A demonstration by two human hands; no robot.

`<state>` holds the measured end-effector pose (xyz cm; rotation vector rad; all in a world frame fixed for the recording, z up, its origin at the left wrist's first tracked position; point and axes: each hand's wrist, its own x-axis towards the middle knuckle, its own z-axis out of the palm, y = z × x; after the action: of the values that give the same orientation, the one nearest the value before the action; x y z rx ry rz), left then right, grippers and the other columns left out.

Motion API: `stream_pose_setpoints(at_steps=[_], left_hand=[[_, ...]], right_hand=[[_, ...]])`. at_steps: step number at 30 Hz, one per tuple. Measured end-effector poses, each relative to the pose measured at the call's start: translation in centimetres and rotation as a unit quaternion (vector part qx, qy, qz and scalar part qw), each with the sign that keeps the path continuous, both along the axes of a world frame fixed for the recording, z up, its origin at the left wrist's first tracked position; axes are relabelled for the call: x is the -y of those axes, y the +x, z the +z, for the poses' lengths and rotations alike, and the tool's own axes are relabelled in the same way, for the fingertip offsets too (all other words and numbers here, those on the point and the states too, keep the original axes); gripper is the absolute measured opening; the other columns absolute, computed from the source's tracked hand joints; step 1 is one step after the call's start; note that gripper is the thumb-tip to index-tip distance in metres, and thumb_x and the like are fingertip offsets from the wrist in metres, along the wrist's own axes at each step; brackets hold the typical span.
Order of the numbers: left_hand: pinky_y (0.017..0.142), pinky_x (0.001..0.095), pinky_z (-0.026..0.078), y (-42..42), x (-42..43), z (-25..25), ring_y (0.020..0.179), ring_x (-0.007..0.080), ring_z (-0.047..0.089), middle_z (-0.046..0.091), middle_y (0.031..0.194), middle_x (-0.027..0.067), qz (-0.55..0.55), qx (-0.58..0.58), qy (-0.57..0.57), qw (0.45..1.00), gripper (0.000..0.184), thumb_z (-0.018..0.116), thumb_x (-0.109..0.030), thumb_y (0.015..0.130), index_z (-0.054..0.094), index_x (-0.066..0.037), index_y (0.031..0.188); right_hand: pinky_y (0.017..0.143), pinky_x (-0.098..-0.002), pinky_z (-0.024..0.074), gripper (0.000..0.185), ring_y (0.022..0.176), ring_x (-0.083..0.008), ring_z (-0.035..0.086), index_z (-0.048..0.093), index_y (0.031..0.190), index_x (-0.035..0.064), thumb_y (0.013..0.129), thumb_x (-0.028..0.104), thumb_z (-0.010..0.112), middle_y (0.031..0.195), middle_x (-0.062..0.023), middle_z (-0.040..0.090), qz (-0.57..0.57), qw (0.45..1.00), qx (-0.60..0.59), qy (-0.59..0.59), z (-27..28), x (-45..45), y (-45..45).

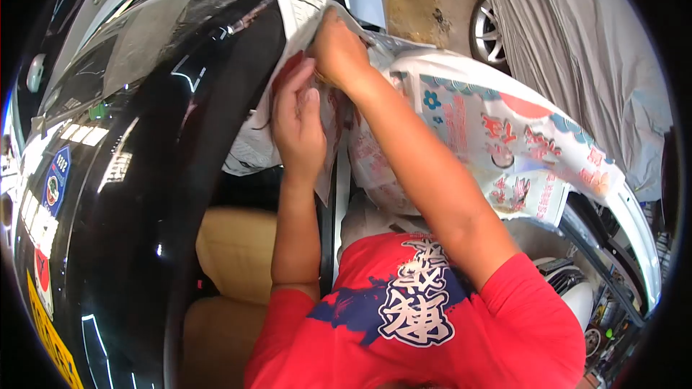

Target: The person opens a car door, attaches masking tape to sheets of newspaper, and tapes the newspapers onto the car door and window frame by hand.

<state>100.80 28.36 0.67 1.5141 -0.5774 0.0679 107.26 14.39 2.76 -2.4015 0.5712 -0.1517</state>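
Printed paper sheeting (pixel 299 14) hangs at the edge of the dark car windshield (pixel 137 101), in the upper middle. My left hand (pixel 297 126) is raised against the hanging paper, its fingers apart and pointing up, with nothing gripped. Above and to the right of it, my right hand (pixel 339 47) bends inward at the top of the paper, its fingers curled and partly hidden; what they hold cannot be made out. More printed paper (pixel 468 130) covers the panel to the right of my right forearm.
A tan seat (pixel 238 252) shows through the opening at lower left. At upper right stand a wheel (pixel 488 32) and a grey cloth cover (pixel 569 43). Stickers (pixel 55 180) mark the windshield's left side. Parts and shelving (pixel 613 310) lie at lower right.
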Motion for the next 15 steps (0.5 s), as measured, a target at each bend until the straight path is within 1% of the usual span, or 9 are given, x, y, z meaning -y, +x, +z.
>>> stream_pose_setpoints(at_steps=[2, 3, 6, 7, 10, 12, 14, 15], left_hand=[[0.120, 0.0404, 0.033, 1.2, -0.7, 0.4, 0.143, 0.0287, 0.045, 0.045, 0.155, 0.0218, -0.067, -0.021, 0.053, 0.996, 0.052, 0.047, -0.003, 0.102, 0.038, 0.006, 0.153], [0.121, 0.0407, 0.031, 1.4, -0.3, 0.8, 0.144, 0.0286, 0.044, 0.045, 0.155, 0.0212, -0.033, -0.021, 0.053, 0.998, 0.053, 0.047, -0.003, 0.102, 0.038, 0.007, 0.153], [0.121, 0.0404, 0.031, 1.0, 0.5, 0.9, 0.144, 0.0285, 0.044, 0.044, 0.156, 0.0209, -0.011, -0.059, -0.027, 0.998, 0.054, 0.048, -0.002, 0.102, 0.037, 0.007, 0.154], [0.121, 0.0400, 0.031, 0.6, 0.8, 1.1, 0.144, 0.0283, 0.044, 0.047, 0.153, 0.0206, -0.003, -0.051, -0.039, 0.998, 0.052, 0.048, -0.002, 0.101, 0.040, 0.007, 0.152], [0.121, 0.0389, 0.031, 0.4, -0.3, 2.0, 0.143, 0.0276, 0.044, 0.051, 0.149, 0.0209, 0.005, -0.063, -0.022, 0.998, 0.049, 0.047, -0.003, 0.101, 0.045, 0.007, 0.149], [0.120, 0.0394, 0.032, 0.2, -0.3, 1.1, 0.140, 0.0275, 0.047, 0.053, 0.147, 0.0197, 0.045, -0.062, -0.049, 0.996, 0.045, 0.049, -0.003, 0.101, 0.048, 0.007, 0.145], [0.120, 0.0416, 0.032, -0.5, -0.6, 0.0, 0.140, 0.0291, 0.048, 0.053, 0.146, 0.0203, 0.082, -0.024, -0.021, 0.996, 0.044, 0.050, -0.004, 0.100, 0.051, 0.007, 0.143], [0.120, 0.0435, 0.031, -1.0, -0.8, -0.6, 0.141, 0.0308, 0.047, 0.053, 0.146, 0.0216, 0.098, 0.013, 0.020, 0.995, 0.044, 0.051, -0.004, 0.100, 0.052, 0.007, 0.142]], right_hand=[[0.093, -0.0524, 0.0554, 0.065, 0.111, -0.0496, 0.066, 0.035, 0.144, -0.0140, 0.088, 0.009, 0.060, 0.132, -0.0361, 0.057, 0.042, 0.998, 0.031, -0.026, -0.6, 0.9, -0.3], [0.091, -0.0522, 0.0560, 0.066, 0.109, -0.0505, 0.067, 0.039, 0.139, -0.0160, 0.084, 0.010, 0.066, 0.128, -0.0360, 0.060, 0.028, 0.999, 0.030, -0.021, -0.7, 0.8, 0.0], [0.090, -0.0529, 0.0563, 0.066, 0.107, -0.0517, 0.066, 0.040, 0.136, -0.0164, 0.083, 0.011, 0.068, 0.125, -0.0363, 0.060, 0.053, 0.996, 0.068, -0.027, 0.7, 0.5, -0.9], [0.089, -0.0538, 0.0562, 0.062, 0.106, -0.0525, 0.066, 0.042, 0.132, -0.0166, 0.084, 0.013, 0.067, 0.123, -0.0370, 0.060, 0.054, 0.996, 0.071, -0.015, 0.9, 0.2, -1.1], [0.089, -0.0539, 0.0562, 0.060, 0.106, -0.0527, 0.066, 0.042, 0.131, -0.0168, 0.085, 0.015, 0.065, 0.124, -0.0377, 0.059, 0.028, 0.995, 0.097, 0.023, 0.9, -0.5, -0.6], [0.090, -0.0545, 0.0556, 0.060, 0.106, -0.0531, 0.066, 0.042, 0.131, -0.0169, 0.086, 0.015, 0.065, 0.127, -0.0381, 0.057, 0.019, 0.996, 0.082, 0.036, 1.1, -0.6, -0.2], [0.092, -0.0550, 0.0546, 0.061, 0.108, -0.0534, 0.065, 0.042, 0.132, -0.0167, 0.086, 0.016, 0.065, 0.131, -0.0384, 0.055, 0.029, 0.995, 0.079, 0.046, 1.0, -0.3, 0.0], [0.094, -0.0552, 0.0540, 0.061, 0.109, -0.0534, 0.065, 0.042, 0.132, -0.0165, 0.086, 0.017, 0.064, 0.133, -0.0384, 0.054, 0.042, 0.994, 0.084, 0.049, 1.0, 0.1, -0.1]])
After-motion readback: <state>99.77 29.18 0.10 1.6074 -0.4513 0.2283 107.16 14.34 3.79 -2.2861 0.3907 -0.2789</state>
